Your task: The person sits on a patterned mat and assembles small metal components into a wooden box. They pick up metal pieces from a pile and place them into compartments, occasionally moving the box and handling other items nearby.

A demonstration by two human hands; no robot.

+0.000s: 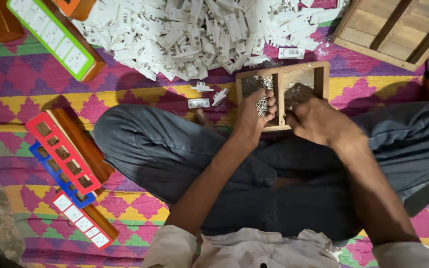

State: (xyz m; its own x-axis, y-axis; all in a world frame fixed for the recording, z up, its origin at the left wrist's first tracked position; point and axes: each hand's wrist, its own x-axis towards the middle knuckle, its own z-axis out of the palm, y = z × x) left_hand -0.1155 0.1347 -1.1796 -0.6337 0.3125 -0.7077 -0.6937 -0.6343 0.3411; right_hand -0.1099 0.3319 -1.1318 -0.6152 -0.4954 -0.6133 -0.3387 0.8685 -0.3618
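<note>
Fingers (269, 101) cup screws (262, 105) over the two-compartment wooden box (322, 74) of screws.

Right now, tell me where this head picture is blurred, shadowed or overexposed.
Head view: the right hand is motion-blurred over the wooden tray; the left hand, cupping small screws, is sharper. The pile of white switches is bright and nearly washed out. Shadow falls across the lap and the mat beside the knee. The frame's bottom edge is soft.

Beyond the fingers (269, 99), the wooden tray's walls (281, 69) and the white switch-part heap (199, 34) block passage. Bare mat (140, 89) lies open left of them.
</note>
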